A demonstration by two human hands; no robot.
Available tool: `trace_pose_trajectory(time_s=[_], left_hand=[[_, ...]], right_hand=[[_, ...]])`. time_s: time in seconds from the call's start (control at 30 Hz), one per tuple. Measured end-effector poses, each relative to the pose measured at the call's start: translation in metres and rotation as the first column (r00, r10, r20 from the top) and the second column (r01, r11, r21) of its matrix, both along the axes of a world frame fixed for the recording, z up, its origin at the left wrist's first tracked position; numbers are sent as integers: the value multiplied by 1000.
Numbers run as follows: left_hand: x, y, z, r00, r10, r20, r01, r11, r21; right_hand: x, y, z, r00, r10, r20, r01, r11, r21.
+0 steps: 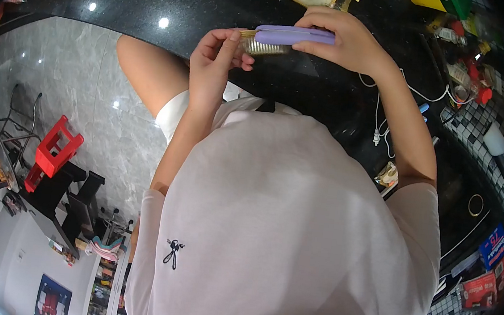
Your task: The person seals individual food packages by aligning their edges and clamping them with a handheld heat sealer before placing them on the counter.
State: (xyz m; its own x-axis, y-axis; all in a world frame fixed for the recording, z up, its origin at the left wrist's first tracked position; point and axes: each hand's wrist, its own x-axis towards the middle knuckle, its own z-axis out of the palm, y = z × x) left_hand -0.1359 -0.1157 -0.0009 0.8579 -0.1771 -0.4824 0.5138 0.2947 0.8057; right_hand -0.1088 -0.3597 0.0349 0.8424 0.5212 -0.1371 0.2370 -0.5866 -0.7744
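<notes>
A purple handheld device [287, 38] is held by the right hand [335, 35] in the upper middle of the frame, the thumb along its lower side and the fingers over the top. Just left of it, the gold edge of a clear ribbed pack [263, 48] is pinched by the left hand [214, 53] between thumb and fingertips. The pack is partly hidden beneath the device; whether its edge is gripped by the device cannot be told.

The pack could be creased or pulled crooked if the hands were drawn unevenly. It could also be dropped, since only an edge seems to be pinched by the left hand. The left fingertips could be bumped or nipped, as they are kept so near the device's end.

No lettering can be made out on the device or the pack. "75" can be read on a blue box [493, 244] at the lower right, but the word beside it cannot be read surely. The print on the red packs [479, 290] below it is too small to be made out.
</notes>
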Motion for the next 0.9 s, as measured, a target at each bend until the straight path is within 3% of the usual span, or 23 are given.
trace_pose_trajectory(time_s=[0.03, 0.13, 0.17, 0.2, 0.3, 0.33, 0.43, 0.5, 0.63, 0.7, 0.77, 0.83, 0.87, 0.9], left_hand=[[0, 1, 1, 998, 34, 43, -35, 999, 24], [-1, 9, 3, 970, 146, 195, -174, 975, 138], [-1, 15, 2, 949, 183, 257, -238, 950, 202], [-3, 20, 0, 923, 213, 319, -302, 917, 261], [-7, 28, -10, 835, -52, 548, -298, 793, 530], [-8, 25, -5, 743, -296, 601, -307, 647, 698], [-13, 7, -3, 624, -585, 519, -275, 457, 846], [-11, -5, -11, 569, -666, 482, -230, 433, 871], [2, -33, -1, 534, -554, 639, -184, 661, 727], [28, -25, -14, 587, -548, 596, -222, 599, 769], [56, -9, -37, 614, -531, 584, -367, 464, 806], [70, 7, -54, 852, -414, 321, -94, 483, 871], [74, 15, -53, 903, -414, 116, 101, 467, 879], [74, 20, -55, 938, -338, 73, 137, 558, 818]], right_hand=[[1, 0, -2, 1000, -2, -10, 2, 1000, 16], [1, -7, -1, 972, -232, 23, 230, 970, 72], [0, -13, 1, 946, -325, 3, 325, 945, -25], [-4, -16, 1, 924, -380, -43, 382, 921, 76], [-24, -23, -5, 889, -438, -134, 458, 860, 227], [-31, -25, -8, 884, -442, -154, 467, 847, 254], [-59, -26, -22, 843, -505, -184, 529, 840, 119], [-75, -24, -30, 794, -574, -201, 600, 792, 108], [-96, -24, -39, 712, -676, -192, 697, 714, 68], [-104, -31, -43, 694, -699, -174, 713, 700, 31], [-109, -37, -45, 684, -710, -167, 718, 696, -16], [-111, -41, -48, 682, -711, -172, 718, 695, -23], [-111, -42, -51, 681, -710, -181, 720, 694, -10], [-112, -43, -52, 679, -709, -193, 722, 692, 2]])
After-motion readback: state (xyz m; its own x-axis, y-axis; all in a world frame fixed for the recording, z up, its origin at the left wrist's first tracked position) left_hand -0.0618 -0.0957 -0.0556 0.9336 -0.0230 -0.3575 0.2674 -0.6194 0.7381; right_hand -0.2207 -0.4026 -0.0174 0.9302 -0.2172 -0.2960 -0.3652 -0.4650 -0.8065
